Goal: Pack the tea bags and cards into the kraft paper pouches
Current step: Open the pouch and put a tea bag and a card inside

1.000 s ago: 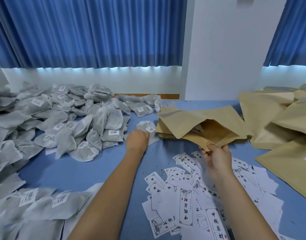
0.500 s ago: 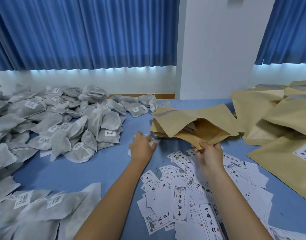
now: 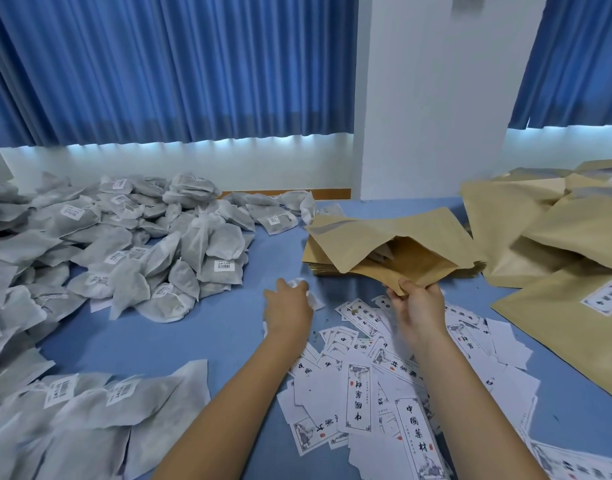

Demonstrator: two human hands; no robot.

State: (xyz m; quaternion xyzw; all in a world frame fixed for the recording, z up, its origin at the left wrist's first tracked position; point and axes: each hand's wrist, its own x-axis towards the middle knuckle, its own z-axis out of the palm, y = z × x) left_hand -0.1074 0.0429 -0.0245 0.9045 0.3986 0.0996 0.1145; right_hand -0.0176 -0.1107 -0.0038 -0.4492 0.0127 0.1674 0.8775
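Left hand [image 3: 290, 308] has drawn back nearer, now gripping a tea bag [image 3: 299, 284]. Right hand [image 3: 418, 301] still pinches the open pouch [image 3: 384, 233] lip, centre-far. Insertion looks next.

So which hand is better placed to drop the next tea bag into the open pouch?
Left: the left hand grips a tea bag beside the kraft paper pouch, whose mouth the right hand holds open.

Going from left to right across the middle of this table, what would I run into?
A heap of tea bags → left hand, gripping one tea bag → right hand, pinching the lip of the open kraft pouch → pile of kraft pouches at the right edge.
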